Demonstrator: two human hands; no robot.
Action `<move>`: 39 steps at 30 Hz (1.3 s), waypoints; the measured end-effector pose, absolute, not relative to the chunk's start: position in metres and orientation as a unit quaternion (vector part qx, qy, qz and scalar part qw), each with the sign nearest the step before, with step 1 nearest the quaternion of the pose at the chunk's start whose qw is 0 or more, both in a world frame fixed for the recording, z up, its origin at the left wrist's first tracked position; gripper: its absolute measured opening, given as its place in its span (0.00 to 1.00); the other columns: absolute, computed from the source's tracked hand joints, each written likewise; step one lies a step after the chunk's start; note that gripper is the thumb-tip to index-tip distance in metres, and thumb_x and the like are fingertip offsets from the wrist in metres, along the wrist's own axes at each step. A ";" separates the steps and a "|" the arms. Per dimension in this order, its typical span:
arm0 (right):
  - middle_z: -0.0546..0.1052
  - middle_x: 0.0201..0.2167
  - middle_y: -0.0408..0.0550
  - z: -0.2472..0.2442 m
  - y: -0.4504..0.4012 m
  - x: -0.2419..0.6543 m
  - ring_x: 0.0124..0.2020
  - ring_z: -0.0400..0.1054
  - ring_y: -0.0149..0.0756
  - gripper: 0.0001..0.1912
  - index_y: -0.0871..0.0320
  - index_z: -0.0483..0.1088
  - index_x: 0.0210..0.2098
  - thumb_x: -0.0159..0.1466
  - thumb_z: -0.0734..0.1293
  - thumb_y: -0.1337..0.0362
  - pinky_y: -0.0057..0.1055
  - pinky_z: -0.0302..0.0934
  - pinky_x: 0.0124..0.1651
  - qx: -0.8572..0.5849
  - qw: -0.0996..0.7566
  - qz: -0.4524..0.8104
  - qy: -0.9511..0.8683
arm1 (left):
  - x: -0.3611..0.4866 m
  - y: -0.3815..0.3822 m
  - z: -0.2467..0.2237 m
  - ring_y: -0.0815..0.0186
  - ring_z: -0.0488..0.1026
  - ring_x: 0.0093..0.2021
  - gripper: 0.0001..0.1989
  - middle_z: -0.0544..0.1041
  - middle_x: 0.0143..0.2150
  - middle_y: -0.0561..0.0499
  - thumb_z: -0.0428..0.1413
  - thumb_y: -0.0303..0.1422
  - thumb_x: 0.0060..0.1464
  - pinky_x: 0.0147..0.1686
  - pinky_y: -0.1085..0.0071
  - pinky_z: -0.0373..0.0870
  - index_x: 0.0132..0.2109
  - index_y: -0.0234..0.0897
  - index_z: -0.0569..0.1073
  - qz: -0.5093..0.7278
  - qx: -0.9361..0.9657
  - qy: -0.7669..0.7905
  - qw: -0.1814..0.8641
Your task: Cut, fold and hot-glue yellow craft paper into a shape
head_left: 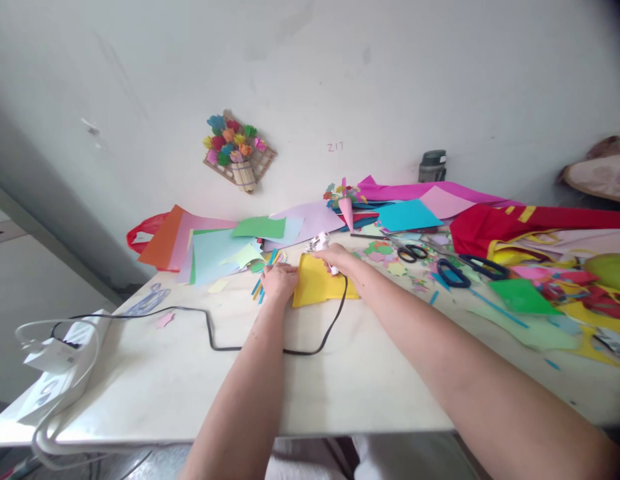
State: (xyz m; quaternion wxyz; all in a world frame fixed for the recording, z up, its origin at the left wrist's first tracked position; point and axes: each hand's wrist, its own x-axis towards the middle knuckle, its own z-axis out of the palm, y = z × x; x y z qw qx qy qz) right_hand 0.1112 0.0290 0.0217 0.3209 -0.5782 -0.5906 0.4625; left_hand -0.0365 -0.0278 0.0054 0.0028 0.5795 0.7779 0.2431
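Observation:
My right hand [337,255] is closed around a white glue gun [319,243], whose nozzle points away to the left. A black cord [334,327] runs from its handle. Beneath it lies a yellow piece of felt or paper [317,287], flat on the table. My left hand [280,280] rests at the left edge of this yellow piece, fingers laid out low, with nothing visibly gripped. Several thin blue and yellow paper sticks [259,288] lie beside and partly under my left hand. The tip of the glue gun is hard to make out.
Coloured paper sheets [215,257] line the back left. Black-handled scissors [413,253], dark blue scissors [453,273] and paper scraps lie right. A pink paper cone [346,212] stands behind. A power strip [65,380] with cables sits left. A flower decoration [240,150] hangs on the wall.

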 end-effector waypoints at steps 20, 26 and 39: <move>0.60 0.11 0.38 0.033 0.014 0.119 0.12 0.58 0.27 0.14 0.61 0.61 0.25 0.51 0.68 0.58 0.24 0.56 0.14 -0.554 0.275 0.498 -0.607 | -0.036 -0.029 0.007 0.59 0.60 0.51 0.13 0.72 0.48 0.61 0.51 0.34 0.43 0.50 0.62 0.53 0.36 0.54 0.76 0.233 0.578 0.782 0.012; 0.60 0.11 0.37 0.040 0.008 0.124 0.11 0.56 0.25 0.16 0.61 0.59 0.23 0.51 0.68 0.57 0.24 0.56 0.14 -0.535 0.245 0.520 -0.619 | -0.038 -0.026 0.003 0.59 0.60 0.51 0.14 0.73 0.48 0.61 0.51 0.35 0.43 0.50 0.63 0.52 0.36 0.54 0.76 0.241 0.578 0.779 0.006; 0.58 0.09 0.36 0.041 0.007 0.130 0.12 0.56 0.26 0.19 0.60 0.57 0.20 0.50 0.69 0.54 0.24 0.54 0.13 -0.517 0.219 0.535 -0.632 | -0.037 -0.037 0.016 0.55 0.58 0.52 0.09 0.72 0.45 0.52 0.54 0.36 0.39 0.52 0.58 0.52 0.31 0.47 0.76 0.203 0.566 0.798 -0.018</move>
